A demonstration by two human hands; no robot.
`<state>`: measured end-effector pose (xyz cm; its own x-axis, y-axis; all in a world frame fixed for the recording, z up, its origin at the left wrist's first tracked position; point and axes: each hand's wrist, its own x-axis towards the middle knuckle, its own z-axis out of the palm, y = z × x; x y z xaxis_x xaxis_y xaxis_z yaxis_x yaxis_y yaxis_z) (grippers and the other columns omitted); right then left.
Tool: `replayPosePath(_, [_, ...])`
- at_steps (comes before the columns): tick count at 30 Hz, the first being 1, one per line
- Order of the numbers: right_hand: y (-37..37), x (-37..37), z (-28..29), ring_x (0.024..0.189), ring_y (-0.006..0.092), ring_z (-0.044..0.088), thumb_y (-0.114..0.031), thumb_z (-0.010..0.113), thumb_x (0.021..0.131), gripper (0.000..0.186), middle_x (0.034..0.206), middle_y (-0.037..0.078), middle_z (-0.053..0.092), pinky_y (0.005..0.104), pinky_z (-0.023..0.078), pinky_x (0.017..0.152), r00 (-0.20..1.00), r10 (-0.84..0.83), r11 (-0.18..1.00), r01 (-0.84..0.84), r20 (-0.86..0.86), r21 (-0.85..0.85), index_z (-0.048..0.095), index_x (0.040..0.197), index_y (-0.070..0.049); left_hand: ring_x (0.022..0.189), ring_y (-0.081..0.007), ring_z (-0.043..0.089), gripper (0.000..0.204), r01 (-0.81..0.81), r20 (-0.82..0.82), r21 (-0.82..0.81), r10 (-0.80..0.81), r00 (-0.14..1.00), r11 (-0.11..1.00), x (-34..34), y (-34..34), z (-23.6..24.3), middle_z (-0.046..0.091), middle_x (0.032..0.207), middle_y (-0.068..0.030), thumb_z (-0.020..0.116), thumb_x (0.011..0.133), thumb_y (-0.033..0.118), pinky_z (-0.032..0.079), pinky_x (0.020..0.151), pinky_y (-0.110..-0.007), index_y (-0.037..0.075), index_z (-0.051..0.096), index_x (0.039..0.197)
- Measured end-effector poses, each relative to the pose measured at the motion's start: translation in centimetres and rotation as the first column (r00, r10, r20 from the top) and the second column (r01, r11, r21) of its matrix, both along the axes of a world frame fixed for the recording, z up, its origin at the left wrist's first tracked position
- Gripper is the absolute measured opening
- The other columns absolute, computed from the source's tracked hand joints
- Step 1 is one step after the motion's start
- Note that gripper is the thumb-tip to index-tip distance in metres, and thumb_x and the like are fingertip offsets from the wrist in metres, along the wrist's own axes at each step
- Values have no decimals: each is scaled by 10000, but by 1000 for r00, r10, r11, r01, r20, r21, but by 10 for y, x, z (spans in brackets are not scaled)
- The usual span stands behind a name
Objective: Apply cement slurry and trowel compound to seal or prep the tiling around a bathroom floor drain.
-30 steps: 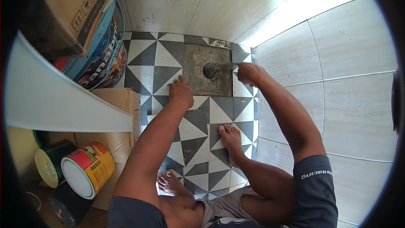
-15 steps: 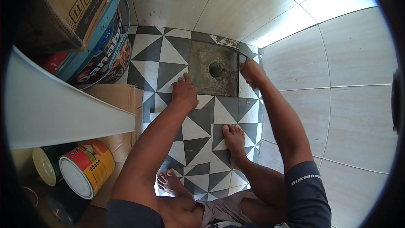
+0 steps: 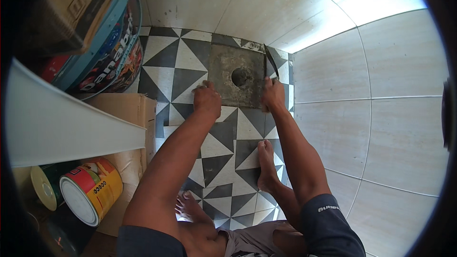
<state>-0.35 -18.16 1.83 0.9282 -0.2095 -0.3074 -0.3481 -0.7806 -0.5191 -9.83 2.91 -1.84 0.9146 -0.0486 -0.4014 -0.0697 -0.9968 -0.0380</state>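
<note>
Now the person's right hand (image 3: 273, 94) is clenched around the hidden handle of one dark, curved blade (image 3: 272, 62). Half a second earlier that hand was farther out, with the blade slanting leftward over the far edge of the grey square patch (image 3: 223, 93); it has since drawn back toward the body, and the blade points away, along the patch's right side. Its tip is near the far right corner; whether it touches cannot be told.

The left hand (image 3: 207, 99) has stayed by the patch's left edge, fingers bent over the tile, grasping nothing that shows. Between the two hands, the single patch has one round hole (image 3: 242, 77). Around it spreads the black-and-white tiled floor (image 3: 221, 138), where two bare feet stand, the right foot (image 3: 267, 166) now partly behind the right forearm.

Farther out on the left are one bucket (image 3: 112, 50), two cardboard boxes, one above it (image 3: 66, 14) and one below (image 3: 119, 105), and two tins (image 3: 93, 192), one yellow and red, one green.
</note>
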Motion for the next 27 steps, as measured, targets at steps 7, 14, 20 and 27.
replayPosePath(7, [52, -7, -38, 925, 499, 696, -380, 548, 1043, 507, 916, 323, 705, 537, 523, 803, 968, -229, 895, 249, -99, 370, 627, 1115, 116, 1205, -368, 629, 718, 28, -24, 97, -26, 999, 995, -8, 5, -10, 423, 1531, -266, 755, 837, 500, 560, 914, -415, 29, 623, 1363])
replayPosePath(14, [47, 21, -83, 484, 250, 641, -341, 532, 1064, 394, 658, 167, 639, 411, 468, 412, 905, -403, 849, 314, 136, 425, 578, 978, 41, 1171, -388, 640, 785, 57, -19, 68, -55, 998, 996, 3, -13, 13, 419, 1506, -281, 737, 848, 534, 552, 932, -417, 14, 569, 1412])
replayPosePath(20, [39, -8, -42, 1068, 505, 658, -381, 575, 1012, 492, 1110, 341, 678, 523, 518, 891, 976, -213, 969, 204, 49, 138, 606, 1175, 81, 1155, -348, 649, 764, 55, 8, 39, -56, 998, 998, -7, 7, 6, 427, 1499, -266, 739, 844, 555, 550, 936, -404, 16, 601, 1368])
replayPosePath(27, [16, -85, 9, 1050, 510, 660, -373, 574, 1019, 511, 1061, 342, 685, 520, 519, 890, 960, -200, 950, 239, -194, 201, 591, 1177, 113, 1190, -316, 633, 710, -58, -47, -57, 56, 997, 997, -5, 11, 22, 427, 1517, -219, 745, 844, 545, 550, 945, -421, 31, 641, 1323])
